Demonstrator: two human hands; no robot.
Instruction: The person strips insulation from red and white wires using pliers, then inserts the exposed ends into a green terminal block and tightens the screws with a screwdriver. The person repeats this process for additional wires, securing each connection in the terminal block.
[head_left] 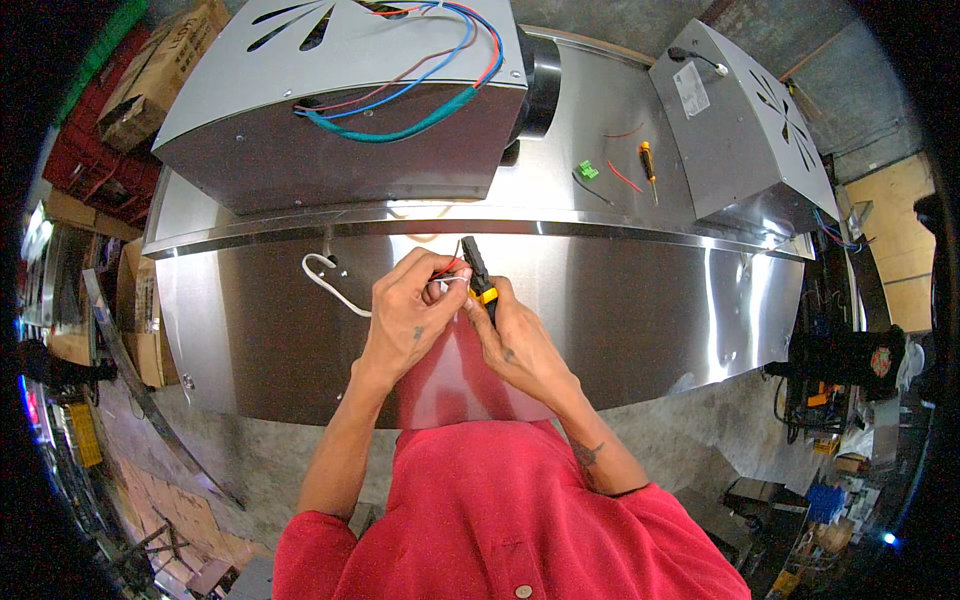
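My left hand [408,312] pinches thin white plastic-sheathed cable [343,298] above shiny steel panel [640,320] | right hand [522,342] wraps black-and-yellow metal pliers [477,262], bite unclear to me | cable likely light, springy; hold sheath

Cable [346,302] white; pliers [479,270] black, yellow; shirt [500,500] red.

You've got wires [454,266] pinched in your left hand [408,308], white cable [340,292] trailing off it, pliers [476,264] in your right hand [522,345] just beside them, plus a screwdriver [648,168] near a green connector [587,170].
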